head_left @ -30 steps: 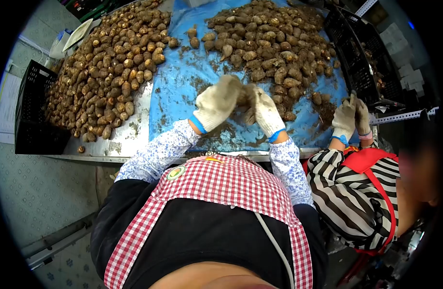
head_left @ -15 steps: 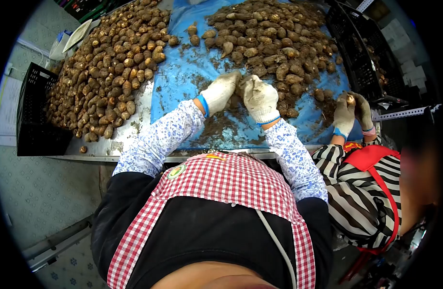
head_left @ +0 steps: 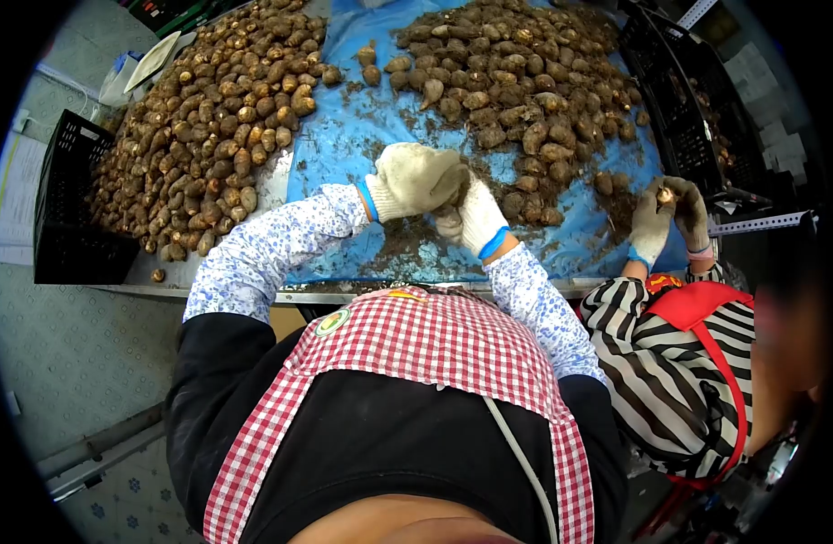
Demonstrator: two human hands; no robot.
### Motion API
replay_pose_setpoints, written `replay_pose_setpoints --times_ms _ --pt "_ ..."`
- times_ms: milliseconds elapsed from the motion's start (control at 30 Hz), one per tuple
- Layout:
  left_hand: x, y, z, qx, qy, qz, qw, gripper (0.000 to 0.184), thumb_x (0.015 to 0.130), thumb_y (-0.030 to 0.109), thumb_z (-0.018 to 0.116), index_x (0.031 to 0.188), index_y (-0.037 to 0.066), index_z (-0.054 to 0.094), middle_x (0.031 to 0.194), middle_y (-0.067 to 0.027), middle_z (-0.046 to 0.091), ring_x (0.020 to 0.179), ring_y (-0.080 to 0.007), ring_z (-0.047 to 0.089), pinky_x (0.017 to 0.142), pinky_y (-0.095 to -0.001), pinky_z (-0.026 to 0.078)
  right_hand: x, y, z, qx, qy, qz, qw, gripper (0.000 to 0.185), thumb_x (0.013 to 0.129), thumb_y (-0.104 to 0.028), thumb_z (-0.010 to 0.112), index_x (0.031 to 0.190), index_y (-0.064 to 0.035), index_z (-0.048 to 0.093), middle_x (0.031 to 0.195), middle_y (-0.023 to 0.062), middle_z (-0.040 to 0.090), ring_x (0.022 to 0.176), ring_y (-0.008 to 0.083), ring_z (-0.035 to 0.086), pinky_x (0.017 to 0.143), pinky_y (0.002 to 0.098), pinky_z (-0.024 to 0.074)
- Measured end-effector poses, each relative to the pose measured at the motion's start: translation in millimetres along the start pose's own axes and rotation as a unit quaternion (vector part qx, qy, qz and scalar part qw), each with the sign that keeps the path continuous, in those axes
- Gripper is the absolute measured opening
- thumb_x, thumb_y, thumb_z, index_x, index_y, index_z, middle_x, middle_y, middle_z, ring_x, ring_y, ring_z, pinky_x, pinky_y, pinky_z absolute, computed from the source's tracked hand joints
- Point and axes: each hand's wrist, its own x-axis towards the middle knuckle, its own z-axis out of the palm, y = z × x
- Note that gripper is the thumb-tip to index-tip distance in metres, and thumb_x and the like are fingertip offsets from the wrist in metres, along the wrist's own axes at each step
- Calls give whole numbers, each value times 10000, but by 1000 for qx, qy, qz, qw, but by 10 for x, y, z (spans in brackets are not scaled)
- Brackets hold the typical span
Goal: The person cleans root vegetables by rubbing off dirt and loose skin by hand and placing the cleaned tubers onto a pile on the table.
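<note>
Both my hands wear dirty white knitted gloves and meet over the blue sheet [head_left: 344, 150], near the table's front. My left hand [head_left: 418, 181] curls over from the left, its fingers closed. Against it from below and the right presses my right hand [head_left: 471, 216], also closed. The brown taro between them is almost wholly covered by the gloves. Beyond my hands lies a heap of soil-covered taros [head_left: 516, 82], with loose dirt and root fibres around it. A heap of cleaner-looking taros [head_left: 208, 136] is on the left.
A black crate [head_left: 72, 218] stands at the left table edge. More black crates [head_left: 675, 82] line the right side. A co-worker's gloved hands [head_left: 657, 218] hold a small taro at the right. The metal table edge [head_left: 344, 296] runs before my apron.
My left hand has turned over and now covers more of the space between the gloves. My right hand has moved lower and slightly left, under it. The view has shifted slightly.
</note>
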Motion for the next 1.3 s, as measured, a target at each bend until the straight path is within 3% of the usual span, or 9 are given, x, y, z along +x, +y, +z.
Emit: replay_pose_setpoints --times_ms 200,267,367,467,733,933,1033,1167,1300 --pt "-93 -350 558 127 10 40 991 391 810 -40 528 1195 -107 505 1083 -220 619 986 -277 635 776 -402 556 -44 -137 -73 -605 143 -508 596 194 961 -203 517 902 -55 628 716 198 654 608 320 662 507 389 522" --pt "6 -238 407 -315 -184 -146 919 286 890 56 525 1158 -44 531 1035 -158 613 913 -233 618 709 -333 539 -153 -266 -63 -669 120 -493 544 197 961 -212 525 890 -56 623 705 169 656 588 310 651 520 391 521" --pt "139 -122 346 -645 -179 -489 560 270 991 241 483 1158 45 561 1001 -115 615 899 -174 604 656 -298 517 -54 -215 -185 -572 105 -534 614 306 1003 -266 468 868 -42 626 687 174 642 571 293 637 502 392 509" --pt "106 51 366 -683 -81 -483 543 305 1008 297 459 1161 59 573 1033 -117 622 932 -172 602 691 -327 515 92 -125 -270 -398 112 -385 825 407 1044 -330 384 938 -20 624 712 202 623 604 272 633 522 363 510" --pt "12 230 279 -442 56 -293 846 399 1029 271 451 1301 -16 507 1176 -141 628 1045 -186 613 895 -308 502 -45 -149 -274 8 37 -150 988 489 1037 -459 384 1160 -33 589 999 86 667 772 143 657 639 303 572" --pt "22 291 -93 -325 -111 -290 893 442 977 225 558 1323 -28 452 1125 -146 627 961 -182 635 760 -311 552 70 77 -258 2 -25 -394 919 292 992 -210 553 1139 42 572 959 136 678 758 246 668 666 328 567" --pt "-20 307 -101 -304 -70 -274 910 409 976 215 553 1318 8 470 1184 -174 615 1029 -244 633 803 -347 545 95 119 -322 -418 129 -574 692 357 1014 -308 510 1141 17 581 855 136 675 740 230 673 643 322 563" --pt "-123 364 -34 -243 50 -196 949 349 968 177 547 1290 47 514 1092 -193 656 957 -308 666 797 -387 548 -259 -245 -207 -157 -69 -151 974 535 1020 -526 350 1120 -54 581 808 81 642 654 148 637 520 271 535" --pt "-31 313 -222 -48 15 -117 992 266 948 162 572 1193 57 584 871 -149 692 701 -261 681 631 -377 554 -183 -221 -206 112 -194 -39 974 467 1014 -501 395 1092 -64 542 701 52 567 508 152 552 451 266 484"
